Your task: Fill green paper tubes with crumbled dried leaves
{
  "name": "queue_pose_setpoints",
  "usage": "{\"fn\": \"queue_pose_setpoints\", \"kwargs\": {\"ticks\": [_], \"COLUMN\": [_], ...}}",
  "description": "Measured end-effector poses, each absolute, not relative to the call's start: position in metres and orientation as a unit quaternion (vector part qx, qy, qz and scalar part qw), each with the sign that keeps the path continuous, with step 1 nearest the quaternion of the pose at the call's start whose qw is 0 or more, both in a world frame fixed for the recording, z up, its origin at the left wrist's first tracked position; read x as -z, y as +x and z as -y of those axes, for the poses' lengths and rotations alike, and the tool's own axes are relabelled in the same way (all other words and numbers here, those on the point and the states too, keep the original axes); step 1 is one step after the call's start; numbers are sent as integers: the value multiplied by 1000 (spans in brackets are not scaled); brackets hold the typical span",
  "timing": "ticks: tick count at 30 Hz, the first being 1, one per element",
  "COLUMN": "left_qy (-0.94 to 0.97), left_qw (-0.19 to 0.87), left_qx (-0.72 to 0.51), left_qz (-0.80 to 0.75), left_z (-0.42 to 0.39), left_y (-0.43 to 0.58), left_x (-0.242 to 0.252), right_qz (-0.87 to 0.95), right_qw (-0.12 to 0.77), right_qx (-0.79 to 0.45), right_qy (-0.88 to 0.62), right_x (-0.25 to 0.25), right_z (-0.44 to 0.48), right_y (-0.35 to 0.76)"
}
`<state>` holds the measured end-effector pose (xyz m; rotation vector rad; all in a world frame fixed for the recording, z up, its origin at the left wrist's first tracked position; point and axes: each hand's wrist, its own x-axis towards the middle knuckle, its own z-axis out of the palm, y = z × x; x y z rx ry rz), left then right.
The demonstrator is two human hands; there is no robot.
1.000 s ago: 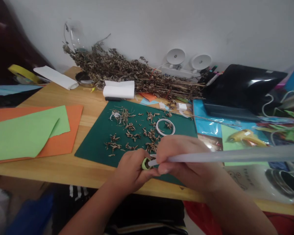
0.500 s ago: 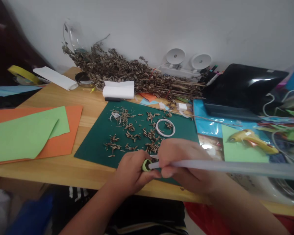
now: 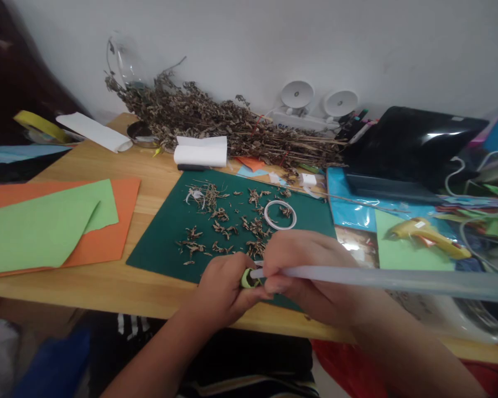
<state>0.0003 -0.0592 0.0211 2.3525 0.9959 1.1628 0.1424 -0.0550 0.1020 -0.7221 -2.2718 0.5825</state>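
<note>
My left hand [image 3: 222, 287] is closed around a small rolled green paper tube [image 3: 246, 278] whose open end shows dark bits inside. My right hand [image 3: 305, 271] pinches a long translucent glue stick [image 3: 382, 278] near its tip, and that tip rests at the mouth of the green tube. The stick runs off to the right edge of the view. Both hands hover over the near edge of a dark green cutting mat [image 3: 170, 232] strewn with dried plant crumbs [image 3: 224, 229].
A white tape ring [image 3: 279, 215] lies on the mat. Dried branches [image 3: 216, 124] pile along the wall. Green and orange paper sheets [image 3: 45, 226] lie at left, a yellow glue gun [image 3: 425, 236] and a black laptop [image 3: 406, 146] at right. White paper rolls [image 3: 201, 152] sit behind the mat.
The glue stick's far end has dipped lower at the right; its tip stays at the green tube. Both hands have barely shifted.
</note>
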Motion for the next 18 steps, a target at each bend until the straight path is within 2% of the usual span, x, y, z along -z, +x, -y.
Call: {"fn": "queue_pose_setpoints", "kwargs": {"ticks": [18], "left_qy": [813], "left_qw": [228], "left_qx": [-380], "left_qz": [-378], "left_z": [61], "left_y": [3], "left_x": [-13], "right_qz": [882], "right_qw": [304], "right_qx": [-198], "right_qy": [-300], "right_x": [-101], "right_z": [59], "right_y": [147]}}
